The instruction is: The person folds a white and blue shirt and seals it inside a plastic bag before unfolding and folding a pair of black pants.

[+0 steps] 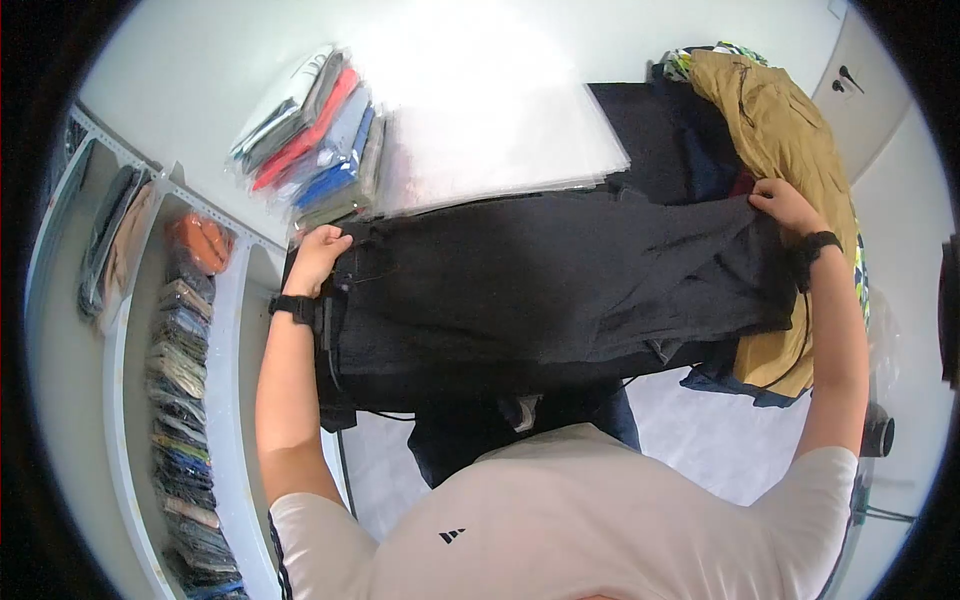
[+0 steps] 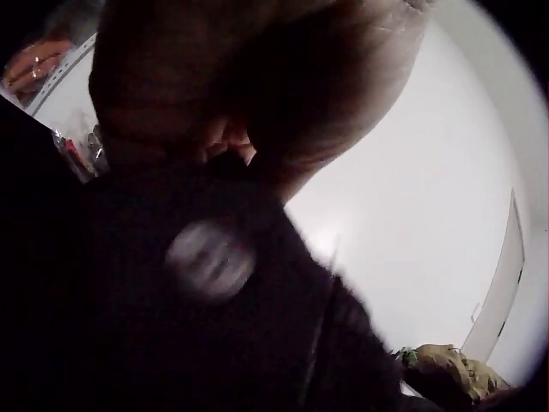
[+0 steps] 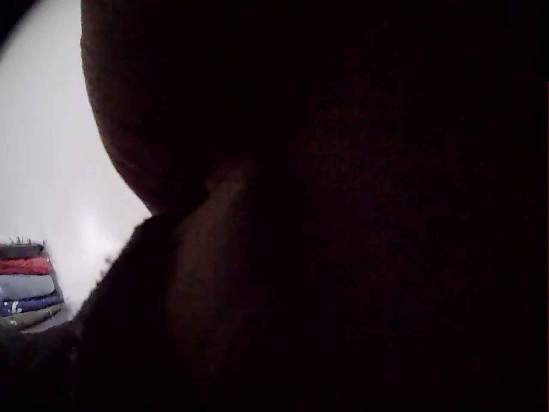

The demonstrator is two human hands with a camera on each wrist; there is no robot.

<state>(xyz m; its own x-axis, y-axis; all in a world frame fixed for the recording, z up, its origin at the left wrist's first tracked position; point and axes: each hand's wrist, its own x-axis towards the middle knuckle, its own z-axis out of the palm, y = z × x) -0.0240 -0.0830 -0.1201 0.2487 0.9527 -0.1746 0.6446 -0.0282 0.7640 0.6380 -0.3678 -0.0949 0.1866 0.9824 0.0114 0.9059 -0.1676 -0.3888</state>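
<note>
Black trousers (image 1: 500, 265) stretch sideways between my two hands over a dark-covered table. My left hand (image 1: 318, 258) pinches their left end at the waistband. A round button (image 2: 210, 260) shows blurred on the dark cloth below that hand in the left wrist view. At the far right, my right hand (image 1: 788, 207) grips the upper edge of the other end, fingers curled over the cloth. The right wrist view is mostly dark, filled by the hand and fabric. Folds run through the cloth near the right hand, and its lower edge hangs toward my body.
Clear plastic bags (image 1: 500, 140) lie in a flat stack behind the trousers. Bagged folded clothes (image 1: 310, 140) are piled at the back left. Tan trousers (image 1: 790, 120) drape over other garments at right. A white shelf unit (image 1: 125, 330) with packed clothes stands left.
</note>
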